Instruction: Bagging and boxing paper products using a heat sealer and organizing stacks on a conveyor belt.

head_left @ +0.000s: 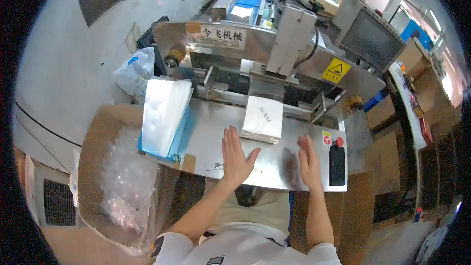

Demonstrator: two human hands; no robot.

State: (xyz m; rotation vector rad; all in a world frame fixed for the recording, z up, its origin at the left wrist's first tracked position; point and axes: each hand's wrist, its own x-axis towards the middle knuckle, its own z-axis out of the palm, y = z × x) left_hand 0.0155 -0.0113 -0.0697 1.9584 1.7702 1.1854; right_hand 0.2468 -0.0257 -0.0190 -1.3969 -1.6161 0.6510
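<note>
A squared white stack (263,117), perhaps of napkins or tissues, lies on the metal worktop (211,122) at the mouth of a packing machine. Dark printing marks its top. Just left of the stack's near corner is my left hand (236,157), fingers stretched and thumb apart, holding nothing. My right hand (308,159) is upright to the right of the stack, fingers extended, also bare of any object. Neither hand appears to touch the stack. Left on the worktop, a pile of clear plastic bags (166,115) rests in a blue holder (182,135).
A cardboard box (100,132) lined with clear plastic stands at the left. On the worktop's right end are a black phone (337,167) and a red button (339,142). The machine's metal frame (267,39) rises behind. A monitor (373,37) stands at the back right.
</note>
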